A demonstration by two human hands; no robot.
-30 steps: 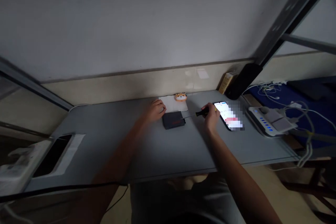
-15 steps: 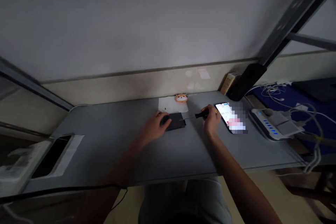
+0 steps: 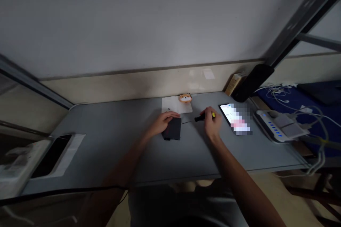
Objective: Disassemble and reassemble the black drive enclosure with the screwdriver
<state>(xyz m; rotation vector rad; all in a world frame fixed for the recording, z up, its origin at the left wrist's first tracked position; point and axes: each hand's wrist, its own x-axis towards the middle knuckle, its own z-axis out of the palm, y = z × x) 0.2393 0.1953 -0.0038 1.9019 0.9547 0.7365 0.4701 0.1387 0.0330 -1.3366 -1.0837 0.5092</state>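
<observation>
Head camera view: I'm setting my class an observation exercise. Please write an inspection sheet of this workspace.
Surface: grey tabletop, set along the wall.
Things in hand: dark flat case; screwdriver, its tip near the case's right edge, contact unclear.
Clutter: white paper with tiny dark specks, an orange animal-face item at its far right; lit phone, screen partly pixelated; dark phone at far left.
Left hand: fingers on the case's far left corner; grip unclear.
Right hand: closed around the screwdriver handle.
Cables: white cables by the power strip; black cable at lower left.
Surroundings: wall, metal frame.
Spills: nothing seen.
</observation>
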